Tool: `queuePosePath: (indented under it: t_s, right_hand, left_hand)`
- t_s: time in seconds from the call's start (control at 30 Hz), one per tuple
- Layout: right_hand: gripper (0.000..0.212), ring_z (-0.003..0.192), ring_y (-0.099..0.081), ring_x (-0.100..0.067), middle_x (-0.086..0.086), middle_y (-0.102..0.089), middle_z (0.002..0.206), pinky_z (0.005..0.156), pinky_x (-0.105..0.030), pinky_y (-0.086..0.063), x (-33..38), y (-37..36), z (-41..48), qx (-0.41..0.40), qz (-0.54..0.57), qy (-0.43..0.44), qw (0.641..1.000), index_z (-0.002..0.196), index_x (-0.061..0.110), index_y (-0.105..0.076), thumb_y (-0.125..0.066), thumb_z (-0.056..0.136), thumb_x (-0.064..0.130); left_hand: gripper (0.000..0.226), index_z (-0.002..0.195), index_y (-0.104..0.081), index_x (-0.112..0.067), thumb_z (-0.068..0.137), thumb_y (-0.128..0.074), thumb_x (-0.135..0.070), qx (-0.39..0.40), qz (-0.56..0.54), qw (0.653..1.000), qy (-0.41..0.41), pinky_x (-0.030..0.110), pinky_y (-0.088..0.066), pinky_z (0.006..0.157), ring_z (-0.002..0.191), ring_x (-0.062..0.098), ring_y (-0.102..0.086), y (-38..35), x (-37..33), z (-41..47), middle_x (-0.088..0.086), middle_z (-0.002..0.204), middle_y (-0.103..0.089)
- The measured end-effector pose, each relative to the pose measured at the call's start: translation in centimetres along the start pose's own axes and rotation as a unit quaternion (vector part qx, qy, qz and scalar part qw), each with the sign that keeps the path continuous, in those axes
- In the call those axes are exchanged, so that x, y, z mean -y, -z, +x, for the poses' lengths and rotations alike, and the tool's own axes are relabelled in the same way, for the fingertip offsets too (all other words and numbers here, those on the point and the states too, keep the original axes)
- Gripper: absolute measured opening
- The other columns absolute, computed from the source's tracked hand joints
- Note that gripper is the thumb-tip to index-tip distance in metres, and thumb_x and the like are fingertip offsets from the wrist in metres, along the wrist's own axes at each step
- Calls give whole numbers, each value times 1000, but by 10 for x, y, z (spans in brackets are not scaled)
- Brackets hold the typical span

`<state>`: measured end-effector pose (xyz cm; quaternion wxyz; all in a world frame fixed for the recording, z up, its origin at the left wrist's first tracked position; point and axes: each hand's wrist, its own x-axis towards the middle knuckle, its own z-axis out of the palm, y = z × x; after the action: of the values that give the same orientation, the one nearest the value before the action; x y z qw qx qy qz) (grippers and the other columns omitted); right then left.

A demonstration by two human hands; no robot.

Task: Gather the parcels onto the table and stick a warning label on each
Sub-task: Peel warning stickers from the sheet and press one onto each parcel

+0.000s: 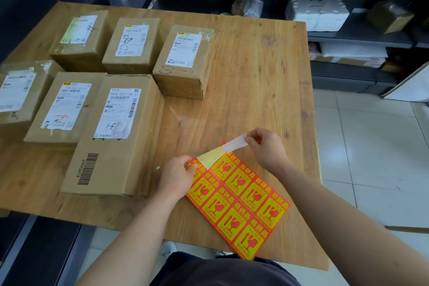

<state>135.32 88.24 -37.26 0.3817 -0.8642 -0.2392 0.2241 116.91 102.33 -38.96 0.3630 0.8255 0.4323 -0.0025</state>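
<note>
Several brown cardboard parcels with white shipping labels sit in two rows on the left of the wooden table (pixel 255 72); the largest parcel (pixel 116 137) lies nearest me. A red-and-yellow sheet of warning labels (pixel 241 202) lies at the table's near right. My left hand (pixel 176 176) pins the sheet's top-left corner. My right hand (pixel 264 146) pinches a peeled label (pixel 234 145), its pale back showing, lifted off the sheet with one end still attached. A pale yellow bare patch (pixel 211 158) shows where it came off.
Dark shelving (pixel 348 37) behind and right of the table holds more boxes, a white foam box (pixel 318 13) and wrapped packages. White tiled floor (pixel 371 146) lies to the right. The table's near edge is by my body.
</note>
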Motion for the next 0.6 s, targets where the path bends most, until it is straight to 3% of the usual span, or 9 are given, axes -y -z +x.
queuePosePath:
  t_s: [0.13, 0.33, 0.43, 0.5, 0.6]
  right_hand:
    - [9, 68, -56, -8, 7, -60, 76, 56, -18, -42, 2, 10, 3, -9, 13, -1, 1000, 89, 16, -63, -55, 93, 18]
    - [10, 68, -55, -10, 6, -60, 75, 56, -19, -41, -1, 23, 3, -37, 17, 12, 999, 87, 15, -63, -55, 93, 17]
    - [11, 68, -56, -8, 6, -61, 75, 55, -20, -42, -4, 36, 7, -56, 3, 12, 998, 85, 19, -62, -55, 93, 21]
    - [9, 71, -57, -6, 8, -62, 77, 58, -18, -43, -3, 39, 9, -59, 4, 14, 998, 85, 21, -62, -56, 93, 21]
    - [7, 79, -59, -5, 9, -64, 82, 70, -25, -51, 5, 32, 5, -62, 15, 22, 998, 90, 21, -64, -58, 92, 24]
  left_hand:
    - [20, 106, -69, -15, 93, -56, -23, -23, 22, 999, 8, 17, -38, 60, 78, 9, -57, 1, -2, 5, -2, 97, -70]
    - [19, 102, -70, -9, 91, -56, -15, -61, 61, 995, 41, 30, -45, 74, 93, 27, -63, 6, -2, 13, 9, 101, -70]
    - [16, 96, -69, -6, 90, -54, -9, -85, 59, 993, 60, 31, -44, 74, 93, 32, -63, 11, 1, 17, 13, 99, -70]
    - [20, 107, -64, -6, 91, -52, -9, -80, 53, 994, 57, 33, -44, 78, 101, 33, -61, 8, -6, 20, 14, 106, -67]
    - [46, 136, -43, -13, 91, -54, -18, -93, 96, 990, 38, 42, -42, 93, 116, 33, -52, 2, -25, 16, 13, 127, -57]
